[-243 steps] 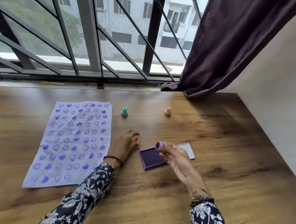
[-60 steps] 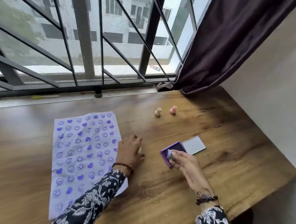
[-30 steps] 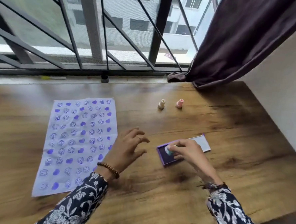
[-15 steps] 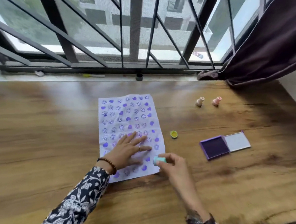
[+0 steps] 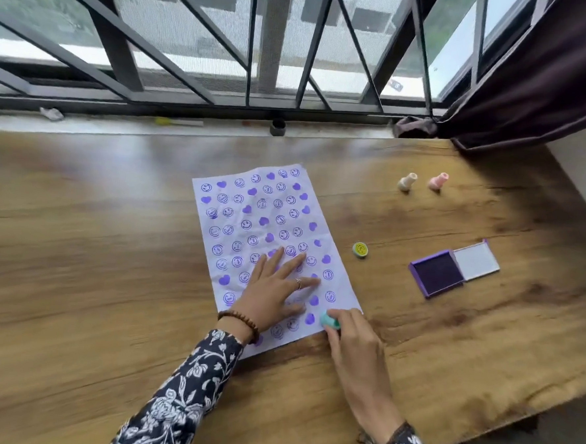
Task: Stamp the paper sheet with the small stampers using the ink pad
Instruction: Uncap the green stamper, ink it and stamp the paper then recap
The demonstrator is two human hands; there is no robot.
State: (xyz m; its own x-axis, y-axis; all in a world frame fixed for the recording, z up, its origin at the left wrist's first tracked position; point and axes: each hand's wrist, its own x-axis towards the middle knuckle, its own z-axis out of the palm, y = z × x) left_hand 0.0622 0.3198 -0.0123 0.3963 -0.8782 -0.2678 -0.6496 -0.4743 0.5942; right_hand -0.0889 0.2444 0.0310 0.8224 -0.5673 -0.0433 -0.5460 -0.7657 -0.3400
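Observation:
A white paper sheet (image 5: 250, 215) covered with purple smiley and heart prints lies in the middle of the wooden table. My left hand (image 5: 273, 289) rests flat on its lower part, fingers spread. My right hand (image 5: 353, 338) grips a teal stamper (image 5: 329, 319) and holds it against the sheet's near right corner. The open purple ink pad (image 5: 436, 272) sits to the right with its white lid (image 5: 476, 260) folded back. A yellow stamper (image 5: 360, 249) lies between sheet and pad. A cream stamper (image 5: 407, 181) and a pink stamper (image 5: 438, 181) stand further back.
A barred window (image 5: 261, 48) runs along the table's far edge, with a small dark cap (image 5: 277, 127) and scraps on the sill. A dark curtain (image 5: 541, 72) hangs at the back right. The table's right edge (image 5: 548, 402) drops off close to the ink pad.
My right hand left the ink pad with the teal stamper and came down on the sheet's near right corner. My left hand moved onto the paper and flattened there.

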